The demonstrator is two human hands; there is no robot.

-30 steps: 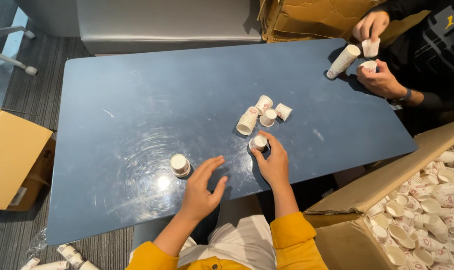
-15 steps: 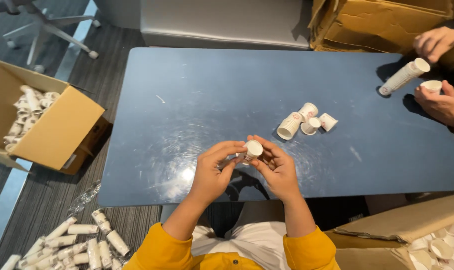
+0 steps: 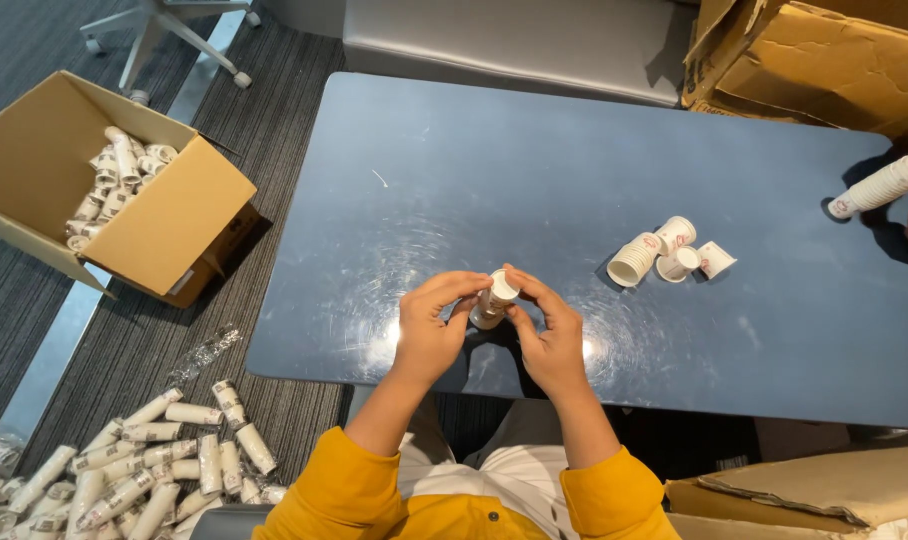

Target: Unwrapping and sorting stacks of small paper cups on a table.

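The person wears a bright yellow top with long sleeves. The sleeves are pushed up, so both lower arms are bare. The left hand [image 3: 429,330] and right hand [image 3: 549,335] have no gloves, rings or watch. Light-coloured trousers cover the lap.

The scene is brightly and evenly lit from overhead. The dark blue bench [image 3: 534,170] has a glossy top that throws soft glare: two pale hot spots sit just below the left hand [image 3: 432,330] and beside the right hand [image 3: 546,335], with fine swirled scratches catching light around them. Short, dark shadows pool directly beneath both hands and under the small stack of white cups [image 3: 492,300] between them. Focus is sharp throughout, with no motion blur. Wide-angle distortion bends the bench edges and stretches the cardboard box [image 3: 114,200] far left of the hands.
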